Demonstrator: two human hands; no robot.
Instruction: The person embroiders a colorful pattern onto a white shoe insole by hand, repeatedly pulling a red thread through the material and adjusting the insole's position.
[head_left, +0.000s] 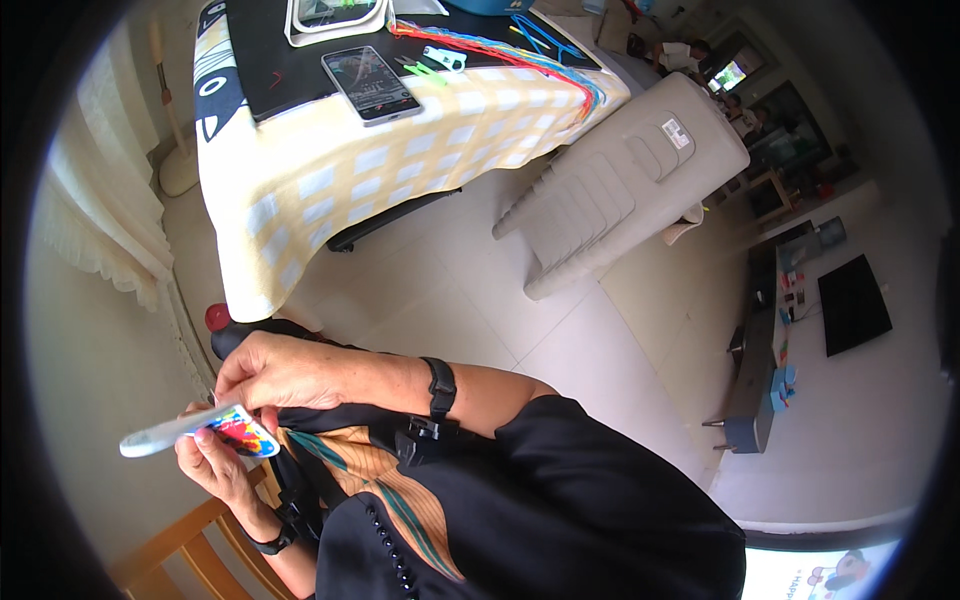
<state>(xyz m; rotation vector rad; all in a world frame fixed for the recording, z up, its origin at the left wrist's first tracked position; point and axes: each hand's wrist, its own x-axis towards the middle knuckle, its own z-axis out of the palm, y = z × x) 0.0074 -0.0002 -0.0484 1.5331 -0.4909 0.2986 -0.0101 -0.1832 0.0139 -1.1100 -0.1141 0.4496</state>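
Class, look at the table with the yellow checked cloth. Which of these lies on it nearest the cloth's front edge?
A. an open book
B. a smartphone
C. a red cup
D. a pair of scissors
B. The smartphone lies flat, screen up, on the yellow checked tablecloth, closer to its front edge than the coloured cords behind it.

Checked-cloth table point(330, 170), smartphone point(371, 84), coloured cords point(510, 55), black mat point(275, 55)

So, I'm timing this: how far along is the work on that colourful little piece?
Done: the multicoloured piece already shows a filled pattern. In hand: left hand and right hand both grip it and a white stick. Remaining: coloured cords and green clips lie untouched on the table; how much remains, I cannot tell.
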